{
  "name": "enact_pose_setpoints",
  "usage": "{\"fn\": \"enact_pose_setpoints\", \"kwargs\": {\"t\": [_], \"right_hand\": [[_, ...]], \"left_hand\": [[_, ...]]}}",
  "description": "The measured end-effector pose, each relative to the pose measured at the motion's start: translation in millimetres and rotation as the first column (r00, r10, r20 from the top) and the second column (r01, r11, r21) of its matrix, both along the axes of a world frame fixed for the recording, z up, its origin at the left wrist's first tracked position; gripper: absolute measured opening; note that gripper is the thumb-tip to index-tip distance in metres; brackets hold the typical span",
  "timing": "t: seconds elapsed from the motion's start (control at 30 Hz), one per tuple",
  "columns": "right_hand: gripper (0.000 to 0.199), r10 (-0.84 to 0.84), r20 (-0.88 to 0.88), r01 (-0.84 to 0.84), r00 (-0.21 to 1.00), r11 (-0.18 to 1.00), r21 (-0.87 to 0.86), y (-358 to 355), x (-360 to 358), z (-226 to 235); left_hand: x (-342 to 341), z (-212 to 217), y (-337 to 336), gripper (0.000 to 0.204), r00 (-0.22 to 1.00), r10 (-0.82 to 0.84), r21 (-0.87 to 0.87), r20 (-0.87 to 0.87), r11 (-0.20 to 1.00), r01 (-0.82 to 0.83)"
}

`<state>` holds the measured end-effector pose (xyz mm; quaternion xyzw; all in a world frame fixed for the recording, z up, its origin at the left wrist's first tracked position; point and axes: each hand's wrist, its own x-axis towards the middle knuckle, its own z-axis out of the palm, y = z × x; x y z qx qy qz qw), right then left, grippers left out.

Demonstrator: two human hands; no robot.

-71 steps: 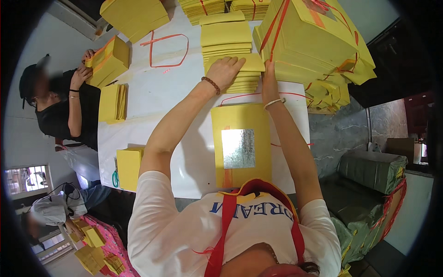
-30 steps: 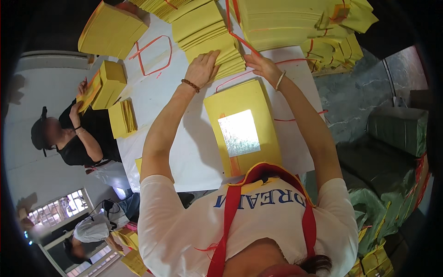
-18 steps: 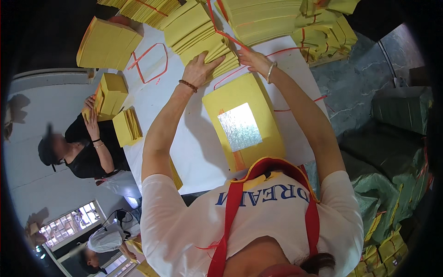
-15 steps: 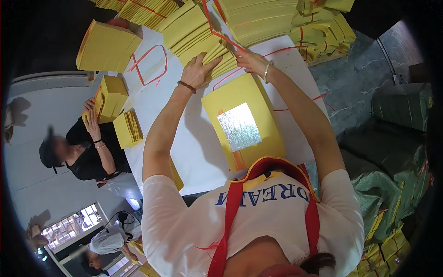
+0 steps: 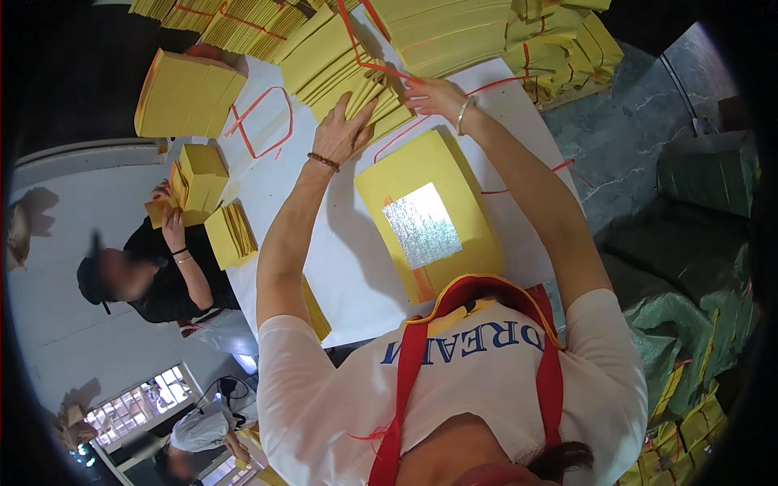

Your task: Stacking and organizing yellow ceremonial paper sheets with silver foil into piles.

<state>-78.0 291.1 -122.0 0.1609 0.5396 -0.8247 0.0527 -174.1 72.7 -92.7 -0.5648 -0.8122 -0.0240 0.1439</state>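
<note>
My left hand (image 5: 344, 136), a beaded bracelet at its wrist, grips the near end of several thin yellow paper packets (image 5: 369, 99). Their top ends fan apart and tilt at the near end of a long row of the same paper (image 5: 312, 53). To the right, my right hand (image 5: 442, 99) has its fingers stretched out beside the packets' right edge, by a red strap (image 5: 369, 65); whether the fingertips touch is hard to see. Nearer my chest lies a thick yellow paper block (image 5: 466, 235) with a shiny silver square (image 5: 421, 225) on top.
All this sits on a white tabletop (image 5: 320, 243). A looped red strap (image 5: 290, 121) and a yellow stack (image 5: 190, 93) lie at the left. Tied yellow bundles (image 5: 559, 57) crowd the back right. A co-worker (image 5: 162, 283) handles yellow paper at the left edge. Green-wrapped bales (image 5: 673, 324) stand at right.
The packets under my left hand have fanned and tilted apart. My right hand has shifted slightly up and left, its fingers straighter. The co-worker now holds a piece of yellow paper apart from the stack.
</note>
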Motion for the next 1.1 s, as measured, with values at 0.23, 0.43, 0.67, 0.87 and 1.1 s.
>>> {"fn": "enact_pose_setpoints", "kwargs": {"t": [0.23, 0.43, 0.67, 0.87, 1.1], "right_hand": [[0.035, -0.008, 0.238, -0.007, 0.971, 0.998, 0.064, -3.1, -7.6, -38.8], [0.033, 0.069, 0.198, -0.144, 0.978, 0.908, 0.395, -6.9, -0.1, -8.8], [0.02, 0.113, -0.01, -0.101, 0.994, 0.922, 0.374, -17.9, -26.8, -5.9], [0.018, 0.01, 0.008, -0.01, 1.0, 0.998, 0.059, -23.4, -34.8, -9.1], [0.031, 0.053, 0.006, -0.053, 0.999, 0.983, 0.176, -15.6, -25.1, -25.7]], "left_hand": [[0.6, 6.0, 7.9, 0.067, 0.999, -0.025, -0.067, 0.022, 0.997, 0.026], [4.4, 4.9, 4.9, 0.069, 0.999, -0.041, -0.074, 0.003, 0.996, 0.042], [-1.0, 9.3, 8.6, 0.064, 0.995, -0.015, -0.059, 0.101, 0.998, 0.021], [0.8, 10.7, 2.4, 0.064, 0.983, 0.006, -0.015, 0.186, 1.0, -0.003], [8.3, 1.8, 2.8, 0.072, 0.998, 0.023, -0.059, 0.067, 0.998, -0.019]]}}
